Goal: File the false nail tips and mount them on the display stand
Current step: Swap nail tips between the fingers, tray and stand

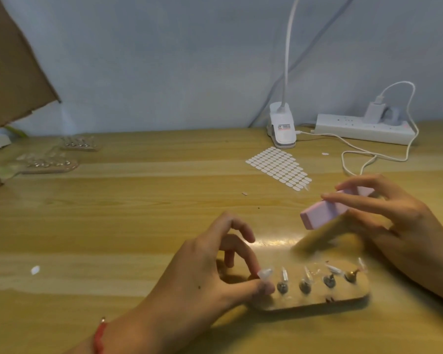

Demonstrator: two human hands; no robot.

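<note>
Pinching a clear, curved tip point(265, 273) between thumb and forefinger, the left hand point(210, 274) sits at lower centre of the frame, at the left end of the stand point(315, 301). The tip is just above the stand's surface; whether it touches a peg cannot be told. The stand is a flat, tan slab with rounded ends, lying on the table point(138, 226). On it 4 dull round metal pegs point(304, 287) show in a row, each with a glassy tip angled up and back. The right hand point(399, 221), at centre right, grips a pink file point(325, 213) (a matte rectangular block, slightly blurred) with its fingers curled over the top, holding it clear of the table above the stand's right half.

The table is glossy, pale wood grain. At upper centre right lies a sheet point(279, 169) of small white oval stickers, beside a white plastic lamp clip point(283, 129) with a bendy neck. A white power strip point(363, 129) lies at upper right, with a looping cable point(379, 155). 2 more stands point(49, 166) lie at centre left, and brown cardboard point(13, 60) fills the upper left. A red cord bracelet point(99, 335) circles the left wrist.
</note>
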